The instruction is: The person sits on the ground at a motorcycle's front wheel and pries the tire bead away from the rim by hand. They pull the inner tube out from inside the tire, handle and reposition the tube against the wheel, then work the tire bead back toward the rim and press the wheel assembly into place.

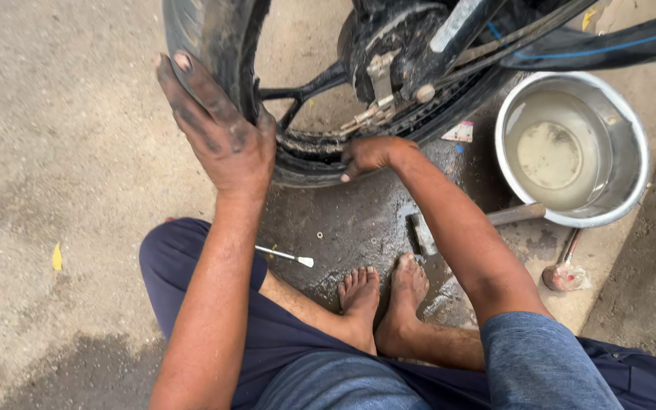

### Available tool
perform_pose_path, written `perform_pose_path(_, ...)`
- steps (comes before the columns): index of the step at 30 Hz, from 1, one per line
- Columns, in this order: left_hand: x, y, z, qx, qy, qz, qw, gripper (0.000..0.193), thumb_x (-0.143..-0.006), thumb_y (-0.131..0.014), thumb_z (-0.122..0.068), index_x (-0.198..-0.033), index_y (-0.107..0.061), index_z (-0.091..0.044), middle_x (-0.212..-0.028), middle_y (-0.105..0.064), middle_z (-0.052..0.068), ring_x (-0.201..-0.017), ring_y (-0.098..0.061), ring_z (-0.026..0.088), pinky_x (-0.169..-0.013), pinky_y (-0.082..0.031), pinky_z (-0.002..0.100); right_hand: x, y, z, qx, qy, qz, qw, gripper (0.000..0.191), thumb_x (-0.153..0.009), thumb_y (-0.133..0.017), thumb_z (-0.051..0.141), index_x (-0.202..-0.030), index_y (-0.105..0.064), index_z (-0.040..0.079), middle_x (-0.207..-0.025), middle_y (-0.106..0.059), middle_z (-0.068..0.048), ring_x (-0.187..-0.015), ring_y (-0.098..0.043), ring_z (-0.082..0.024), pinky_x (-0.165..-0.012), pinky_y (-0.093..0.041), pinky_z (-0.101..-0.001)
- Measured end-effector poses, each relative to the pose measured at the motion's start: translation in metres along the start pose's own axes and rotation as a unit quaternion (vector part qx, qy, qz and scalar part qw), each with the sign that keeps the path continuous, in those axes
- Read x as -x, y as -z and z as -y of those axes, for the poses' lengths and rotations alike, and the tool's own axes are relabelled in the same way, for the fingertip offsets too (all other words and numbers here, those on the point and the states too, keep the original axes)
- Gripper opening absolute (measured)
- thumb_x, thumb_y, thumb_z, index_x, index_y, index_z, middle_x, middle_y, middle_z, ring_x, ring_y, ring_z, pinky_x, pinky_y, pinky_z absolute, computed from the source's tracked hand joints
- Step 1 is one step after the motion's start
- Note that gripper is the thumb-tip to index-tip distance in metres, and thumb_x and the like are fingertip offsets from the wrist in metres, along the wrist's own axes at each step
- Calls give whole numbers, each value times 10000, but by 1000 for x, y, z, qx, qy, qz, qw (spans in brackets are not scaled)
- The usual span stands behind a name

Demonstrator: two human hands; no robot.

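Greasy left hand [222,133] lay flat, fingers apart, on the tyre [214,38]; right hand [373,154] curled shut beneath the rim. A white-red label [461,133] lay just right of it.

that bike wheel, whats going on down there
A person sits barefoot on the concrete at a motorcycle wheel. Their left hand lies flat on the tyre; the right hand grips the bottom of the rim. A hammer and a steel basin of water sit alongside.
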State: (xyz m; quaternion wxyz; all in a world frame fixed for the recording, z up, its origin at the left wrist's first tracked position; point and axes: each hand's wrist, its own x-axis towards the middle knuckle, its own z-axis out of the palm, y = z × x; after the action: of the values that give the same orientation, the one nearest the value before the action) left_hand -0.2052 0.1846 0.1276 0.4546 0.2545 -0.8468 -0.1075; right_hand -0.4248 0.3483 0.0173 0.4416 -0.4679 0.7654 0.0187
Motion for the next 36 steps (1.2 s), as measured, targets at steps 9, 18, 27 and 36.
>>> perform_pose_path(9, 34, -16, 45, 201, 123, 70, 969, 1301, -766, -976, -225, -1654, -39, -63, -1689, -185, 302, -1563, -261, 420, -1306, -272, 502, 21, -43, -6, 6, 13, -237, 971, 519, -795, -792, 449, -1214, -731, 149, -1250, -702, -146, -1210, -623, -363, -1057, -446, -459)
perform_pose_path(18, 12, -7, 36, 487, 340, 78, 800, 984, -768, -859, -420, -1490, -398, 64, -1383, -578, 198, -1224, -580, 260, -1059, -453, 379, 35, -75, 57, -88, -82, -298, 947, 672, -804, -756, 590, -1282, -670, 125, -1351, -637, -158, -1386, -483, -318, -1228, -200, -531)
perform_pose_path(27, -141, 35, -46, 27, 88, 101, 991, 1044, -793, -808, -635, -1543, -364, -62, -1501, -523, 250, -1381, -500, 376, -1162, -373, 519, -16, -39, 161, -325, 96, -408, 848, 634, -875, -741, 556, -1042, -738, -56, -987, -741, -254, -931, -739, -342, -831, -543, -434)
perform_pose_path(36, 21, 4, -22, 8, 163, 45, 986, 1202, -747, -892, -265, -1626, -124, 21, -1644, -153, 279, -1533, -252, 493, -1208, -369, 519, -2, -46, 147, -326, 229, -427, 812, 568, -917, -647, 313, -1390, -597, 4, -1345, -670, -224, -1230, -658, -300, -1023, -502, -397)
